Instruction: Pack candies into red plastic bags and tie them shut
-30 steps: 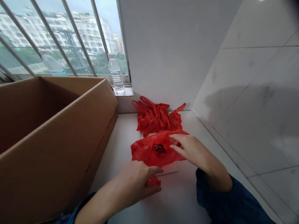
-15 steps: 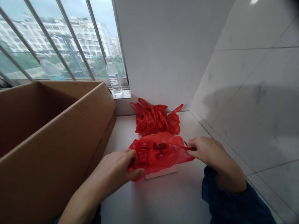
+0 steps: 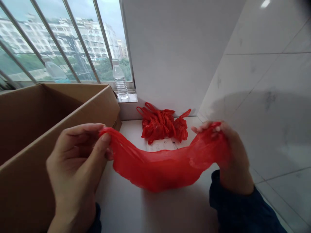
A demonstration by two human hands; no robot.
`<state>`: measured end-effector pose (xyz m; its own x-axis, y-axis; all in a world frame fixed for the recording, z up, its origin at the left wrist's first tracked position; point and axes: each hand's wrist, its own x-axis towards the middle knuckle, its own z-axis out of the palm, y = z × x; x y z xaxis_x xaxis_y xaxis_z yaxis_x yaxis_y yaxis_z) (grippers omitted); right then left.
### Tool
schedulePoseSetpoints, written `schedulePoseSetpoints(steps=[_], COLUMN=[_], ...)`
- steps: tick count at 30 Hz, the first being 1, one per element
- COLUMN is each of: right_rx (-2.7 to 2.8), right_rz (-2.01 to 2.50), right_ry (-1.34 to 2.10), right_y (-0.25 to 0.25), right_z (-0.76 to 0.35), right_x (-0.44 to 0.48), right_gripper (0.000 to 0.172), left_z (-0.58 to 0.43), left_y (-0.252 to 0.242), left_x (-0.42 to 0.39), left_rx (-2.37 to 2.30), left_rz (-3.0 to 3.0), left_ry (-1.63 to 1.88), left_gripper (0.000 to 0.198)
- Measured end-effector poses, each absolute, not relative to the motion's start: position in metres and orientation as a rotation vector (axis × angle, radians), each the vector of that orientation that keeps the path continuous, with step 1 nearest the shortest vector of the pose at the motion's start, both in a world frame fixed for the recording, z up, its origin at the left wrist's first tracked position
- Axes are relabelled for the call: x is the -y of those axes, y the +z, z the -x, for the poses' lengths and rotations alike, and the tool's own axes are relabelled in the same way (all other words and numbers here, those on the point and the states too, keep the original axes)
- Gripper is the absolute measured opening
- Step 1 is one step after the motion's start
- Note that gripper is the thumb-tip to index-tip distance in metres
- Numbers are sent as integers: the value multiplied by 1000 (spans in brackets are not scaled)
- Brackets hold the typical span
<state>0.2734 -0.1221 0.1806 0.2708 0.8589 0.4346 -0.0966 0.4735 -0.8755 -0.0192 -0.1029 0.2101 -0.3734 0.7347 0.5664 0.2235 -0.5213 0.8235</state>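
Observation:
A thin red plastic bag (image 3: 155,170) hangs stretched between my two hands above the white table (image 3: 121,207). Its left end is pinched between the thumb and fingers of my left hand (image 3: 77,161). At the other end, my right hand (image 3: 227,142) grips the bunched plastic, which covers part of the fingers. The bag sags in the middle, and what it holds is hidden. Behind it, a white printed sheet or card (image 3: 161,145) lies partly covered. Several knotted red bags (image 3: 160,124) sit against the wall at the back of the table.
A large open cardboard box (image 3: 60,129) stands at the left, close to my left hand. A clear bottle (image 3: 120,81) stands on the sill by the barred window. A tiled wall (image 3: 267,106) bounds the right side.
The bag was spread low and open, showing small red packets inside; now it is raised and pulled lengthwise. My left hand has moved up and left, my right hand up. The printed sheet has come into view.

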Motion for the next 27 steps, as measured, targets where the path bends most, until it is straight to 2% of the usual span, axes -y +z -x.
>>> schedulePoseSetpoints(steps=[3,6,11,15,17,20,21,23,26,27], right_rx=[1054,1065,1302,1692,1855,1836,1764,1602,1452,1430], right_rz=[836,793,840,848,808,790,807,849,837,813], right_ry=[803,794,786,529,453,473,514,669,947,1010], right_y=[177,180,186,177,171,167,166,166,163,161], right_z=[-261,-249,-221,-196,-189,-188,-190,-196,-203,-204], right_x=[111,114,123,115,110,102,100,94,84,81], right_gripper=[22,11,40,65,53,18,16,24,28,26], left_z=[10,6,-8,-17,-17,-16,-16,-20,-30,-32], left_y=[213,212,205,197,192,183,179,171,157,153], left_x=[100,100,111,120,118,106,101,91,81,79], left_rx=[-1202,-1102,-913,-807,-723,-681,-708,-772,-779,-766], left_rz=[-1405,-1312,-1368,-1709,-1936,-2080,-2050,-1956,-1908,-1895], left_ry=[1936,2011,1938,1758,1578,1489,1532,1553,1278,1159], left_gripper=[19,19,16,16,21,24,25,34,68,74])
